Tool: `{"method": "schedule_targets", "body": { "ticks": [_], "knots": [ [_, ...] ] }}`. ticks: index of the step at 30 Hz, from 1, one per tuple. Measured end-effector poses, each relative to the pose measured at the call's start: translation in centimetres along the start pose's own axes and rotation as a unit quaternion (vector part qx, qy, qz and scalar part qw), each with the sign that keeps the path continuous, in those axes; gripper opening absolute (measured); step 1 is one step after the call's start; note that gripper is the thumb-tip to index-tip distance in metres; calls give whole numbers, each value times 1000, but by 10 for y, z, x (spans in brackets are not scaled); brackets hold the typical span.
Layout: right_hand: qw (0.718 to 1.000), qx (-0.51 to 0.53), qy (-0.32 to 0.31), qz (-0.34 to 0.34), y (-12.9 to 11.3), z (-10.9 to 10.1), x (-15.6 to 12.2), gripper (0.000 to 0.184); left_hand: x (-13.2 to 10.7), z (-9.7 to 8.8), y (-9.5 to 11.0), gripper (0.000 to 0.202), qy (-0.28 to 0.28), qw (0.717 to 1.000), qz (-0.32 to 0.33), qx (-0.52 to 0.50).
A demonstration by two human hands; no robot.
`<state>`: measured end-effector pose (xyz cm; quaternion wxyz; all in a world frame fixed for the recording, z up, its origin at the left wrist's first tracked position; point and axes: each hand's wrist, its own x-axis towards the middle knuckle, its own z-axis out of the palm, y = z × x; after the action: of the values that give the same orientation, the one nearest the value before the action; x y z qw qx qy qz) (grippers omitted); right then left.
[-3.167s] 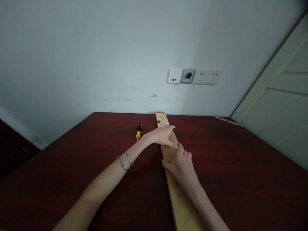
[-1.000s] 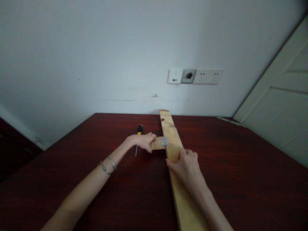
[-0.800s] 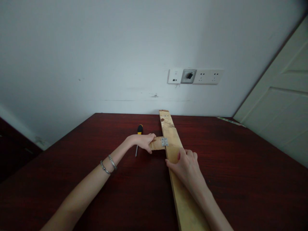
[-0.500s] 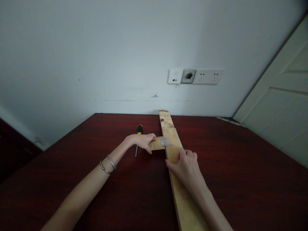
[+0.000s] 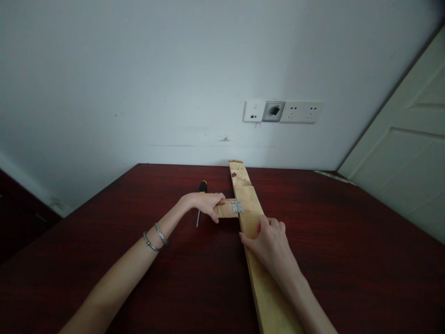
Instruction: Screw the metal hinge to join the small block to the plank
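A long wooden board point(image 5: 249, 199) lies lengthwise on the dark red table, its far end close to the wall. A metal hinge point(image 5: 238, 207) joins its left edge to a short wooden piece point(image 5: 225, 208). My left hand point(image 5: 207, 204) grips the outer end of that short piece between thumb and fingers. My right hand point(image 5: 269, 236) is wrapped across the long board nearer to me, thumb on the left edge and fingers on the right. Partly behind my left hand lies a screwdriver point(image 5: 203, 186) with a black and yellow handle; its shaft tip shows below the wrist.
The dark red tabletop point(image 5: 167, 283) meets a white wall at the back. Wall sockets point(image 5: 301, 112) sit above it, right of centre. A thin pale strip point(image 5: 334, 177) lies at the back right corner, beside a white panelled door point(image 5: 410, 157).
The view has shifted very slightly. Both hands keep their holds, and the board, hinge and short piece look the same.
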<state>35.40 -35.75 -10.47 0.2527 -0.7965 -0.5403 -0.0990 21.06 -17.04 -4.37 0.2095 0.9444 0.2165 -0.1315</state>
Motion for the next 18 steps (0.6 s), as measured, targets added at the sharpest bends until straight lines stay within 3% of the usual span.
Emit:
{"method": "schedule_targets", "body": {
  "ticks": [12,18],
  "knots": [
    [1000,-15,17,-9,9,-2,3,36,5,-7,3,73,5,1000,9,14],
    [999,-19,39,10,30,-7,4,41,30,-13,15,74,23,996,63,55]
  ]
}}
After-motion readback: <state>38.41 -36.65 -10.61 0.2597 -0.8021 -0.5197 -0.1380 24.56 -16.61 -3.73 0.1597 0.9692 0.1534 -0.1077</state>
